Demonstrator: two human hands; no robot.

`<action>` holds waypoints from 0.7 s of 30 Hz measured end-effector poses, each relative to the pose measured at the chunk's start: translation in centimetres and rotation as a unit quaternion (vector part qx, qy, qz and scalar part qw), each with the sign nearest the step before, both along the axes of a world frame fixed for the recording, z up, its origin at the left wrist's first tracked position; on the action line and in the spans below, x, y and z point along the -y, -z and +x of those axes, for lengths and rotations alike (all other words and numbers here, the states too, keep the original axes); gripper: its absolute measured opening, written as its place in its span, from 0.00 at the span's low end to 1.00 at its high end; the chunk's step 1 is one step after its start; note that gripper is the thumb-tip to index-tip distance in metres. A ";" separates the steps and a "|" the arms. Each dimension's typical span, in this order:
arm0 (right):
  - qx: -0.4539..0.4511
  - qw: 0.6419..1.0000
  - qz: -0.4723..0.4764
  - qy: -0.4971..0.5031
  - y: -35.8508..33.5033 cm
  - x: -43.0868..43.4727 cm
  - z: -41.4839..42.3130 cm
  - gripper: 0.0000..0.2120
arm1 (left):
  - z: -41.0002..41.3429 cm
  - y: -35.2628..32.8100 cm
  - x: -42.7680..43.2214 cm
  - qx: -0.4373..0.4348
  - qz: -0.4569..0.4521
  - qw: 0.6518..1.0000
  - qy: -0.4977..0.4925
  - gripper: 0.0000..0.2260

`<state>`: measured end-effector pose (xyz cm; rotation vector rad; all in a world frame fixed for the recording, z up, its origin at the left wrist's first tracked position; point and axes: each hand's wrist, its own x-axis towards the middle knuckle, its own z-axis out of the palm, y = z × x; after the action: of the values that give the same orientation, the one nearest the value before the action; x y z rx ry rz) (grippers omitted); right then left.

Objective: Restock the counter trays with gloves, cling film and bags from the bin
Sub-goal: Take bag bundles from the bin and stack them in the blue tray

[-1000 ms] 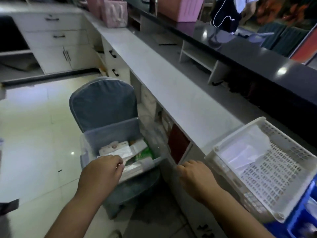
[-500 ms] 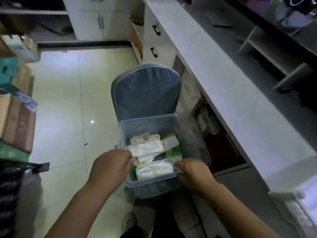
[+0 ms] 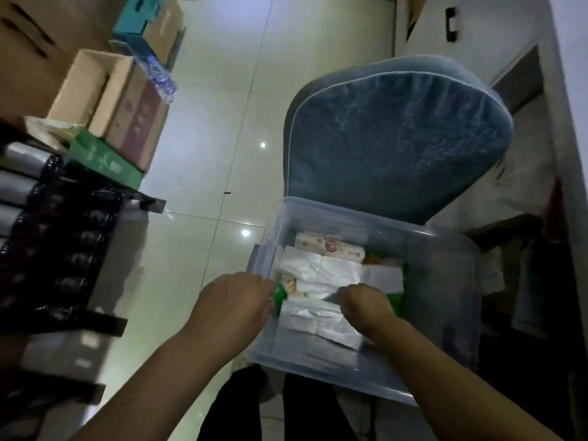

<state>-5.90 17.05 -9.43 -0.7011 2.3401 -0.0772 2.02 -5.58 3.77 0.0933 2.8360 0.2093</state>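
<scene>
Down low, both hands reach into the clear plastic bin (image 3: 445, 281) on the blue chair (image 3: 397, 138). Left hand (image 3: 235, 300) fingers pinch a green packet (image 3: 281, 292); right hand (image 3: 366, 305) fingers curl on white bag packs (image 3: 318, 319).

Nothing really readable here. The cream packet (image 3: 327, 247) at the back of the clear bin (image 3: 445, 281) has a red round logo, too blurry to make out. The green box (image 3: 101, 159) at left has pale markings, also illegible.
</scene>
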 end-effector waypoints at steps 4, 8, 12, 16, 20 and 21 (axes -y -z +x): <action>-0.005 0.999 0.007 -0.053 5.9 0.5 -3.0 0.18 | -2.6 3.7 0.0 0.011 -0.006 1.000 -0.009 0.08; -0.016 0.995 -0.028 -0.094 10.8 1.2 -3.9 0.26 | -4.0 7.0 -0.1 0.027 -0.008 0.999 -0.020 0.10; -0.045 0.991 -0.029 -0.126 13.7 2.1 -4.2 0.34 | -4.1 9.3 -0.7 0.032 0.003 0.998 -0.046 0.09; -0.089 0.987 -0.006 -0.136 14.7 2.7 -4.4 0.41 | -3.8 10.5 -1.3 0.027 0.027 0.997 -0.064 0.08; -0.078 0.984 -0.008 -0.161 14.9 2.9 -5.2 0.38 | -3.3 11.1 -1.6 0.040 0.027 0.996 -0.070 0.07; -0.092 0.982 -0.008 -0.165 14.8 3.0 -5.5 0.35 | -3.1 11.2 -1.7 0.045 0.033 0.995 -0.077 0.07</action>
<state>-11.43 14.07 -24.19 -1.1371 2.3622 0.1224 -1.11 -3.85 -7.42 -0.1179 2.7480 0.3317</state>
